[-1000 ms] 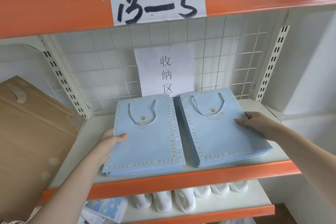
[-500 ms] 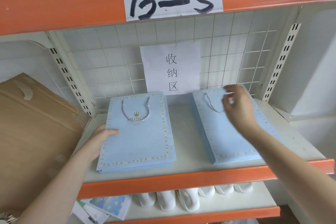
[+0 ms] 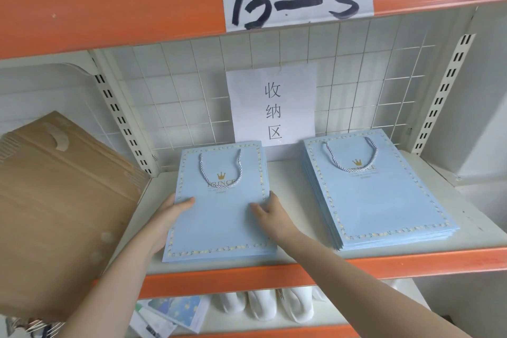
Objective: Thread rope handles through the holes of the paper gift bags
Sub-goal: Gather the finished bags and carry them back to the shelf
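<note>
Two stacks of flat light-blue paper gift bags lie on the shelf (image 3: 288, 170), each top bag showing a gold crown print and a twisted grey-white rope handle. My left hand (image 3: 164, 217) holds the left stack (image 3: 219, 217) at its left edge, thumb on top and fingers under it. My right hand (image 3: 270, 214) holds the same stack at its right edge, thumb on the top bag. The left stack's rope handle (image 3: 220, 167) lies flat above my hands. The right stack (image 3: 375, 195) sits apart, untouched, its rope handle (image 3: 351, 156) resting on top.
A large brown cardboard box (image 3: 60, 200) stands at the left, close to my left arm. A white paper sign (image 3: 273, 104) hangs on the wire grid behind the stacks. Orange shelf beams (image 3: 411, 263) run above and below. White rolled items (image 3: 260, 307) sit on the lower shelf.
My right hand has left the right stack and come across to the right edge of the left stack. The two stacks now lie further apart.
</note>
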